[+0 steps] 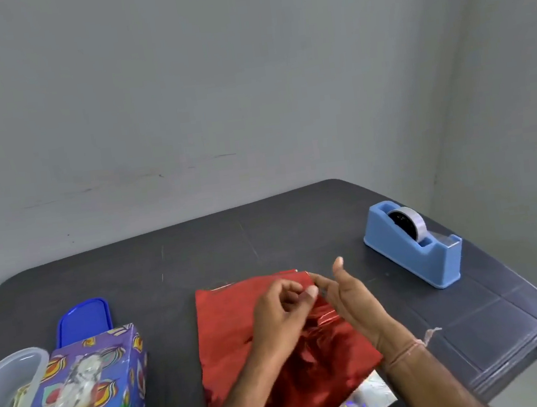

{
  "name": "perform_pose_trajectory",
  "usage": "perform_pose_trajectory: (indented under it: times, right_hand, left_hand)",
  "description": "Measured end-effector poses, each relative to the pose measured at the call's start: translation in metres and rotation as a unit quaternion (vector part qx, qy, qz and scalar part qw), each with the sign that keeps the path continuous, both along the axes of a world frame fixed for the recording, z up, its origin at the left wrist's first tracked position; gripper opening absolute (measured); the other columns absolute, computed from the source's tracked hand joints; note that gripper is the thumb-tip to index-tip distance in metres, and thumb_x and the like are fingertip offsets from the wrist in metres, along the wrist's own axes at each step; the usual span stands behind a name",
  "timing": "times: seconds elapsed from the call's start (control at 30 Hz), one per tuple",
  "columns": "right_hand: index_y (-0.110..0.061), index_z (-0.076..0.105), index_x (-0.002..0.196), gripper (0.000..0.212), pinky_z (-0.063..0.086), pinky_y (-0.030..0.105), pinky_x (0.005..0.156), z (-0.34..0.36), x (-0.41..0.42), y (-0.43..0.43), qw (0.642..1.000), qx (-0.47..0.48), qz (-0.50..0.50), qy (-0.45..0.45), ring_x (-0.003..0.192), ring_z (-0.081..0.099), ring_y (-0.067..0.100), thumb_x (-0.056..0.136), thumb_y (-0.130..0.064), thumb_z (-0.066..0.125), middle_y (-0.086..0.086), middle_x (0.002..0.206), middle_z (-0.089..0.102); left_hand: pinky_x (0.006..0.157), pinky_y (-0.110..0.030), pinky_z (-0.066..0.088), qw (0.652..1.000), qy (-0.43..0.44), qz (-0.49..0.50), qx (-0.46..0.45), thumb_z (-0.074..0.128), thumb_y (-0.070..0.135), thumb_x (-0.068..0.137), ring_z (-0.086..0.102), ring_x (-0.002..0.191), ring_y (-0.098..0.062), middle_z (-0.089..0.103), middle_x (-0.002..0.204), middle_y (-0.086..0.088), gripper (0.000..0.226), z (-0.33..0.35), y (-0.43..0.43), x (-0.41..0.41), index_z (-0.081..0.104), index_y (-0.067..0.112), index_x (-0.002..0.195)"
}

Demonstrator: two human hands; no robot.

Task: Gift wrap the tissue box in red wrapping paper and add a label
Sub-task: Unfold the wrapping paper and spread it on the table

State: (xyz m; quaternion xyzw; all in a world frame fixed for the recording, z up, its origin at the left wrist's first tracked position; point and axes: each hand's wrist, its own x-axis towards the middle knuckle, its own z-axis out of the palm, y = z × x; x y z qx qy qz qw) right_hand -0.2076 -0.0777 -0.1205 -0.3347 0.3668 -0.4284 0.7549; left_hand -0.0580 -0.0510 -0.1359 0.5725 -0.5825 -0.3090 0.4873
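A folded sheet of shiny red wrapping paper [228, 330] lies on the dark table [264, 237], with a silvery underside showing at its near right corner. My left hand [280, 310] hovers over the paper's far right corner, thumb and fingers pinching its edge. My right hand [349, 298] is beside it with fingers fairly straight, touching the same corner. The tissue box [91, 394], purple and green with a patterned top, stands at the near left, apart from the paper.
A blue tape dispenser [414, 246] with a roll of clear tape sits at the right. A blue lid [83, 320] lies behind the tissue box, and a clear plastic container [3, 395] is at the far left. The wall is close behind the table.
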Motion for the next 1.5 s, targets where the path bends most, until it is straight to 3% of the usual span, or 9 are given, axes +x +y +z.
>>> perform_pose_trajectory:
  times: [0.17,0.47,0.8,0.97,1.03,1.13,1.27,1.4,1.5]
  right_hand:
    - [0.001,0.052,0.143,0.091,0.047,0.046,0.109,-0.003,-0.005,0.011,0.997,0.025,0.012,-0.077,0.129,0.061,0.034,0.101,-0.069,0.013,0.026,0.138,0.062]
    - [-0.005,0.073,0.121,0.033,0.060,0.035,0.089,-0.002,-0.001,0.024,1.000,-0.018,-0.011,-0.018,0.104,0.072,0.029,0.098,-0.025,0.060,0.025,0.125,0.068]
    - [-0.006,0.075,0.061,0.079,0.058,0.026,0.051,0.012,0.014,0.052,0.991,-0.089,-0.061,-0.083,0.050,0.068,0.017,-0.005,-0.040,0.103,0.014,0.063,0.069]
    - [0.008,0.080,0.083,0.019,0.061,0.031,0.052,0.015,-0.011,0.032,0.994,0.009,-0.075,-0.083,0.059,0.074,0.026,0.070,-0.006,0.078,0.026,0.085,0.073]
    - [0.007,0.073,0.114,0.048,0.064,0.039,0.070,0.012,-0.031,0.017,0.993,0.019,-0.109,-0.031,0.074,0.075,0.031,0.069,-0.008,0.075,0.025,0.097,0.075]
    - [-0.004,0.075,0.095,0.017,0.057,0.046,0.085,0.026,-0.062,0.012,0.989,-0.002,-0.147,0.035,0.075,0.071,0.029,0.079,-0.010,0.073,0.016,0.085,0.076]
    - [-0.006,0.068,0.077,0.016,0.053,0.043,0.076,0.039,-0.094,0.003,0.979,-0.003,-0.195,0.066,0.062,0.064,0.023,0.091,0.001,0.065,0.007,0.059,0.069]
    - [-0.003,0.073,0.095,0.013,0.061,0.034,0.057,0.043,-0.112,-0.006,0.979,-0.011,-0.163,0.119,0.058,0.069,0.023,0.083,-0.002,0.068,0.013,0.075,0.071]
    - [-0.008,0.072,0.079,0.019,0.056,0.025,0.045,0.047,-0.118,-0.007,0.972,-0.016,-0.153,0.177,0.047,0.068,0.015,0.093,-0.001,0.061,0.008,0.062,0.072]
  left_hand:
    - [0.071,-0.026,0.051,0.999,0.013,0.043,0.023,0.084,0.060,0.070,0.065,0.079,-0.007,0.069,0.086,0.005,0.046,-0.010,-0.004,-0.014,0.063,0.024,0.090]
    - [0.061,-0.030,0.042,0.986,0.157,0.029,0.037,0.082,0.032,0.086,0.053,0.059,-0.007,0.063,0.062,0.006,0.023,-0.002,0.002,-0.006,0.072,0.014,0.074]
    - [0.063,-0.031,0.052,0.950,0.300,-0.012,0.091,0.079,0.018,0.086,0.062,0.067,-0.023,0.070,0.079,-0.017,0.013,0.011,0.012,-0.009,0.078,0.005,0.083]
    - [0.051,-0.023,0.049,0.958,0.274,-0.023,0.079,0.069,0.003,0.094,0.057,0.055,-0.011,0.063,0.069,-0.006,0.016,0.022,0.015,0.011,0.068,0.008,0.079]
    - [0.058,-0.025,0.049,0.963,0.258,-0.021,0.069,0.068,0.000,0.093,0.060,0.067,-0.017,0.065,0.075,-0.008,0.021,0.033,0.014,0.033,0.067,0.012,0.077]
    - [0.065,-0.028,0.048,0.968,0.239,-0.029,0.073,0.078,0.006,0.085,0.062,0.072,-0.017,0.071,0.079,-0.007,0.018,0.049,0.020,0.073,0.071,0.017,0.073]
    - [0.062,-0.025,0.054,0.972,0.217,0.037,0.084,0.068,0.005,0.094,0.069,0.068,-0.015,0.075,0.081,-0.008,0.005,0.072,0.032,0.116,0.069,0.009,0.091]
    - [0.086,-0.021,0.047,0.938,0.124,0.306,-0.106,0.061,0.023,0.103,0.060,0.121,-0.023,0.061,0.135,-0.009,0.036,0.093,0.035,0.138,0.056,0.010,0.136]
    - [0.095,-0.010,0.042,0.962,-0.068,0.176,-0.199,0.061,0.040,0.101,0.052,0.125,-0.006,0.057,0.138,0.011,0.042,0.099,0.037,0.115,0.056,0.025,0.140]
